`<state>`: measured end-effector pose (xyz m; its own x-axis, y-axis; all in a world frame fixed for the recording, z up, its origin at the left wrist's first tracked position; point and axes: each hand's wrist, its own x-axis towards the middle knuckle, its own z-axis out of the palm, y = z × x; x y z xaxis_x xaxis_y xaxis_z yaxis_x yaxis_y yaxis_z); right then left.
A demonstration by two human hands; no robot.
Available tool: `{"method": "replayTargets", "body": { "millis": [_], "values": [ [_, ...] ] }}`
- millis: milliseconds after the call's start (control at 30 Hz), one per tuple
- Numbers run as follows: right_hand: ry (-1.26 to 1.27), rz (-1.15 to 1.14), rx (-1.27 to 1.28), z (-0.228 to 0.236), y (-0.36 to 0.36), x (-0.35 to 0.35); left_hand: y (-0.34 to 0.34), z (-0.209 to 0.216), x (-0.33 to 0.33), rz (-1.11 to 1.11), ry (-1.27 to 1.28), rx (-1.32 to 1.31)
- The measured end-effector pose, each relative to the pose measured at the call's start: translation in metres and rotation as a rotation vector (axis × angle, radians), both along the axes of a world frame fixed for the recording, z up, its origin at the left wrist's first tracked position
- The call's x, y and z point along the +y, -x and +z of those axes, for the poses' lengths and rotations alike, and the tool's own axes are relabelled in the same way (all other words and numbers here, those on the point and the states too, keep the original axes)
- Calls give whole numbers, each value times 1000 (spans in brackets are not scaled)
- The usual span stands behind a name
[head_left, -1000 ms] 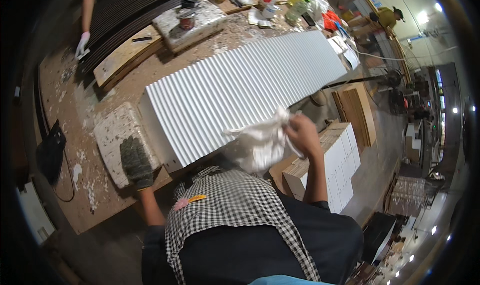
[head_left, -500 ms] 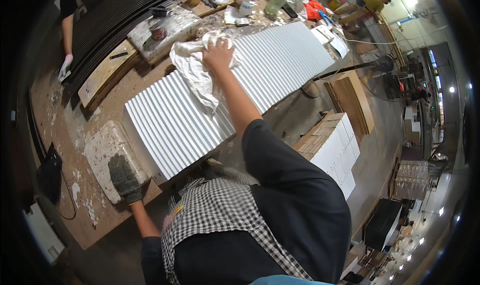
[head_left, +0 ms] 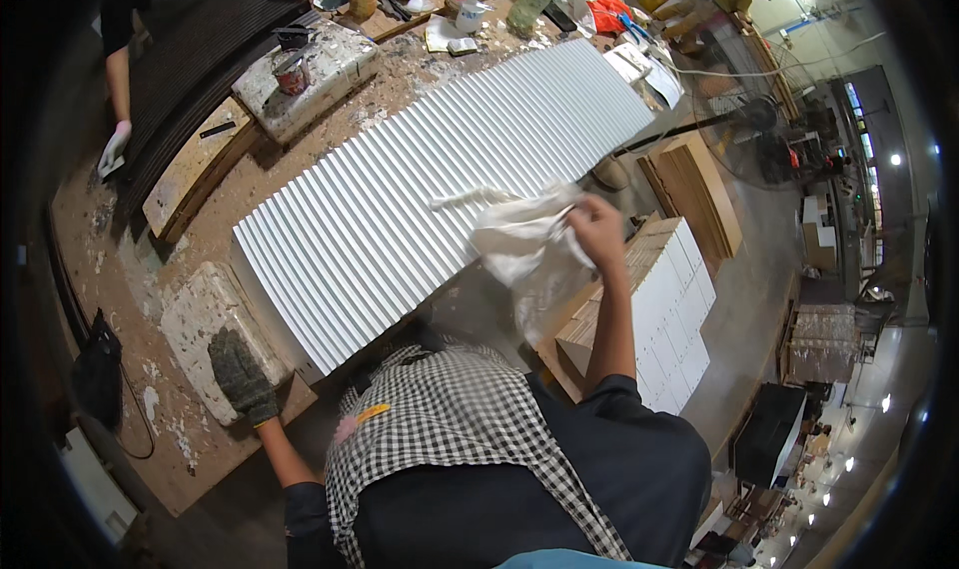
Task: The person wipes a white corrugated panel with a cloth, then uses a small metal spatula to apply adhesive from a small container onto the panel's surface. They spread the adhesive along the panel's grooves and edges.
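A white ribbed panel (head_left: pixel 400 209) lies slantwise across the workbench in front of me. My right hand (head_left: pixel 596 231), bare, is closed on a bunched white cloth (head_left: pixel 529 231) past the panel's near edge. One end of the cloth trails over the ribs, and the rest hangs down, blurred by motion. My left hand (head_left: pixel 240 374), in a dark grey glove, rests with fingers stretched out on a paint-spattered white block (head_left: pixel 195 314) beside the panel's left end.
Dark ribbed panels (head_left: pixel 185 84) lie at the far left, where a co-worker's gloved hand (head_left: pixel 115 151) rests. A curved wooden piece (head_left: pixel 195 164) and a spattered block (head_left: pixel 335 74) carrying a small can (head_left: pixel 291 72) stand behind. Stacked boards (head_left: pixel 639 319) and a fan (head_left: pixel 744 119) are at right.
My right hand has drawn the cloth off the panel's middle, toward me and to the right, lifting most of it away. My left hand stays on the block.
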<state>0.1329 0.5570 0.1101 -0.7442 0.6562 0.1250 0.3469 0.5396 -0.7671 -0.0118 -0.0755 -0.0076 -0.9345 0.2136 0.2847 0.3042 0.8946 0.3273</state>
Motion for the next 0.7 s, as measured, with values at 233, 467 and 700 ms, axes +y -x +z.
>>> {"method": "replayTargets", "body": {
  "millis": [233,467,700],
  "values": [
    [-620,-301,-690,-86,140,40,-5,-16,-17,-20,224,31],
    [-591,-68,-619,-90,315,36,2,20,12,74,22,99],
    [-1123,220,-264,-183,261,137,5,19,15,93,89,167]
  ]
}}
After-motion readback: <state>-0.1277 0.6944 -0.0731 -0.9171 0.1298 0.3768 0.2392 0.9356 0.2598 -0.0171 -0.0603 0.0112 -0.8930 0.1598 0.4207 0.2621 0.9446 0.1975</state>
